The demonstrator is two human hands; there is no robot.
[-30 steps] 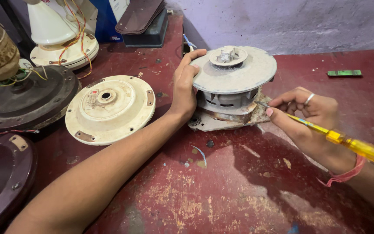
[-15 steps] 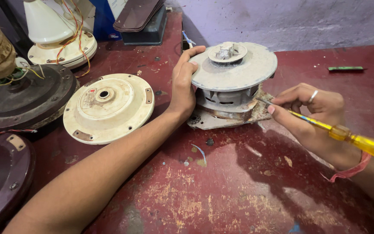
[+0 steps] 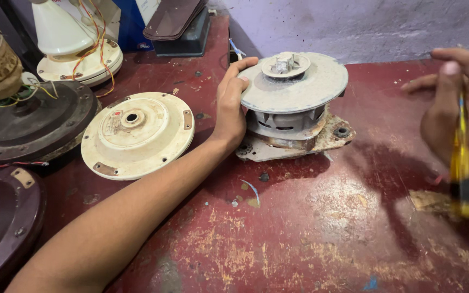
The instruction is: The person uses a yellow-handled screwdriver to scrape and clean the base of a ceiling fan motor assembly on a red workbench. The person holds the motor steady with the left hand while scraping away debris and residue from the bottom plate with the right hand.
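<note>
Worn red workbench [image 3: 310, 239], paint scuffed through to yellow in patches, pale purple wall behind. Centre-back sits the fan motor [image 3: 294, 100]: grey dusty round top w/ a small hub in the middle, finned body under it, rusty base plate flat on the bench. Left hand [image 3: 230, 103] is on it now, fingers curled over the left rim of the round top, thumb side down by the base, forearm running diagonally to bottom left. Right hand [image 3: 460, 106], blurred, is up at the right edge, well apart from the motor, fist wrapped round a yellow-handled screwdriver [image 3: 462, 163] that hangs near vertical, dark end down. Ring on one finger, red thread at the wrist.

Just left of the motor, near the forearm: cream round fan cover [image 3: 137, 135], lying flat, hole in the centre. Further left, dark brown motor housing [image 3: 33, 125] w/ coloured wires on top. Bottom left corner, maroon round cover [image 3: 4, 228], partly out of frame. Back left, cream fan base w/ cone [image 3: 77, 54], red & yellow wires draped on it. Behind, dark brown blade on a dark box [image 3: 180, 27].
</note>
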